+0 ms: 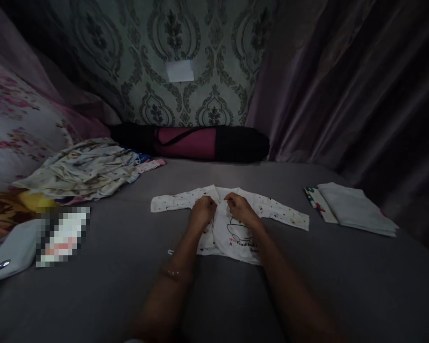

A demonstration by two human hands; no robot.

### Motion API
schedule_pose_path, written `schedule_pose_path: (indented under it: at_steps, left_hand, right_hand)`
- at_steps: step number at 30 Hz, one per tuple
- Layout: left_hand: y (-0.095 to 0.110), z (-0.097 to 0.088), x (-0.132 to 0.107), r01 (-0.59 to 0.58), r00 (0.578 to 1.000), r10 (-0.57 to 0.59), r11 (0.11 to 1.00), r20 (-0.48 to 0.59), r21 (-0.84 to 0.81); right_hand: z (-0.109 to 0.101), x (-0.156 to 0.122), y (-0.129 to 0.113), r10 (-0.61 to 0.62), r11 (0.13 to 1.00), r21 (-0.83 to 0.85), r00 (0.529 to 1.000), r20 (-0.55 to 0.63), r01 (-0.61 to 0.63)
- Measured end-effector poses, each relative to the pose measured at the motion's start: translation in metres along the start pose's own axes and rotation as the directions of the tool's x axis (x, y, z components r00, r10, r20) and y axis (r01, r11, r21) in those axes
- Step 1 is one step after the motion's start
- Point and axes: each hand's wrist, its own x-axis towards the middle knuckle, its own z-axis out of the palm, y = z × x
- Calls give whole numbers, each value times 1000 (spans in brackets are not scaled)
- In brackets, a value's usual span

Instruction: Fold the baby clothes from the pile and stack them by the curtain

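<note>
A small white baby shirt (222, 238) lies spread on the grey bedsheet, with both long sleeves stretched out sideways. Small printed motifs dot the sleeves, and a cartoon drawing with lettering marks its front. Near the neckline, my left hand (203, 212) pinches the fabric at the front edge. My right hand (240, 208) is also closed in a pinch on the shirt, a short way to the right. The fingertips are dim, so the exact bit of cloth or fastening between them is hard to make out. My forearms cover parts of the lower shirt.
A heap of crumpled clothes (86, 166) lies at the left, near a white pouch (17, 247) and a pixelated item (64, 238). Folded white cloths (357, 209) rest at the right. A black and maroon long bag (186, 143) lies along the wall.
</note>
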Motion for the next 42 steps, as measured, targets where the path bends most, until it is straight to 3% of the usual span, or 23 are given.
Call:
schedule_pose_path:
  at_steps: [3, 7, 15, 18, 21, 25, 28, 34, 39, 42]
  left_hand:
    - [-3, 1, 4, -33, 999, 33, 999, -27, -5]
    - [0, -1, 4, -66, 998, 66, 992, -8, -112]
    - [5, 4, 6, -67, 996, 84, 939, 35, -336]
    - [7, 6, 6, 22, 992, 36, 888, 119, -459]
    - [12, 3, 6, 227, 960, -75, 773, 271, -593]
    - [16, -3, 5, 361, 920, -154, 693, 361, -624]
    - [15, -3, 3, 300, 942, -133, 745, 308, -595]
    - [10, 4, 1, 31, 999, -25, 954, 23, -299]
    - [11, 5, 1, -33, 999, 27, 967, -28, -253]
    - [12, 4, 1, -30, 999, 26, 962, -18, -271]
  right_hand:
    - [2, 5, 5, 56, 978, 201, 998, 29, -61]
    - [3, 8, 5, 106, 883, 454, 993, 55, -120]
    - [-1, 8, -5, 201, 768, 606, 976, 78, -206]
    - [0, 8, -4, 204, 772, 602, 977, 70, -204]
    - [3, 7, 0, 202, 791, 581, 978, 52, -194]
    - [7, 7, 4, 191, 845, 504, 981, 31, -181]
    - [8, 7, 3, 177, 909, 388, 984, -25, -153]
    - [2, 5, 3, 146, 965, 226, 988, -51, -131]
    - [-10, 25, 1, 190, 973, 133, 982, 0, -188]
    - [-13, 44, -6, 207, 977, 24, 973, 103, -210]
